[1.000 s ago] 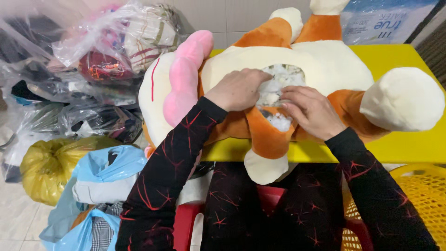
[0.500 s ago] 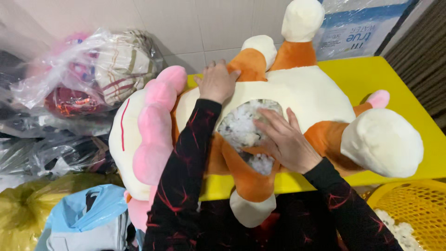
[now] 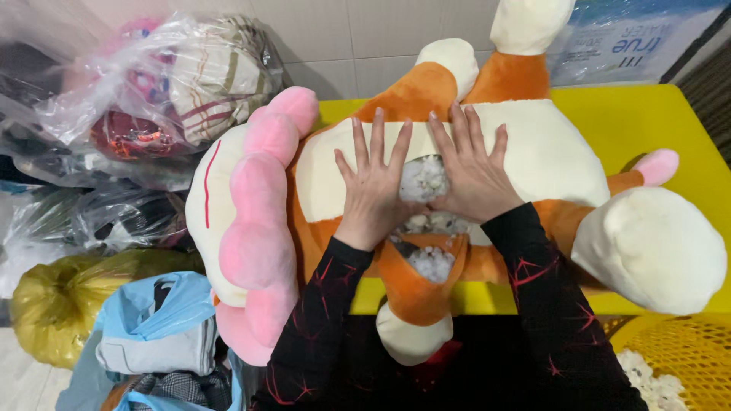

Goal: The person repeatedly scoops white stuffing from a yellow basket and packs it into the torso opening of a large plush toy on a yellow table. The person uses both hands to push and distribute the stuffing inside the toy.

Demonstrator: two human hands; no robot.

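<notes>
A big plush toy (image 3: 548,152), cream and orange with a pink mane, lies on its back on a yellow table (image 3: 670,122). A seam in its cream belly gapes, showing white stuffing (image 3: 422,179). My left hand (image 3: 373,179) lies flat, fingers spread, on the belly left of the opening. My right hand (image 3: 472,167) presses flat on the belly right of it. The thumbs meet over the stuffing. Neither hand grips anything. Both sleeves are black with red lines.
Clear plastic bags (image 3: 167,84) of soft toys are stacked at the left. A yellow bag (image 3: 53,312) and a light blue bag (image 3: 152,320) sit lower left. A yellow basket (image 3: 670,358) with white stuffing stands lower right. A tiled wall (image 3: 343,38) rises behind.
Both hands have left the stuffing and the toy's leg and now lie flat, fingers spread, on either side of the belly opening. The view has shifted slightly.
</notes>
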